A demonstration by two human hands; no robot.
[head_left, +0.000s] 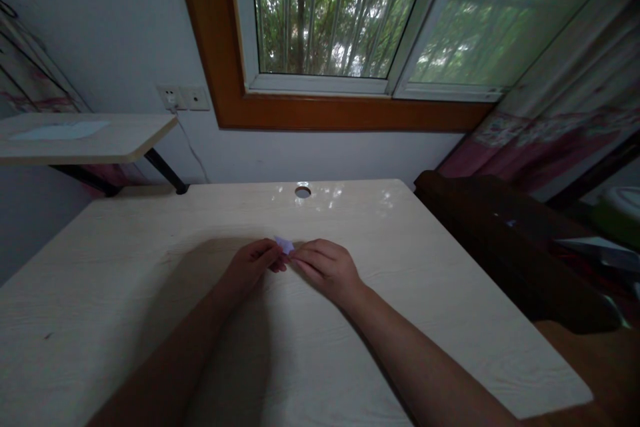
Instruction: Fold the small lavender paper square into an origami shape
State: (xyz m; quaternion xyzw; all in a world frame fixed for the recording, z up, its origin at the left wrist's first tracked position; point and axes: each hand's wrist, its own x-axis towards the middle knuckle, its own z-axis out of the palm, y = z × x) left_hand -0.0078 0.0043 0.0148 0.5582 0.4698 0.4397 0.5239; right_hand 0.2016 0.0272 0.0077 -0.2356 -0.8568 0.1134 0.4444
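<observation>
A small piece of pale purple folded paper (285,244) shows between my two hands, just above the middle of the wooden desk (210,347). Thumb and fingers of my left hand (257,259) pinch it from the left. From the other side, the fingertips of my right hand (327,265) close on its lower right edge. Both hands meet closely, so the lower part of the paper is hidden by fingers. Its exact folded shape is too small to make out.
A raised shelf (150,128) on black legs stands at the back left, with a pale sheet (60,131) on it. The desk has a round cable hole (303,192) near its far edge. Dark wooden furniture (480,233) adjoins the right side. A window (340,13) is behind.
</observation>
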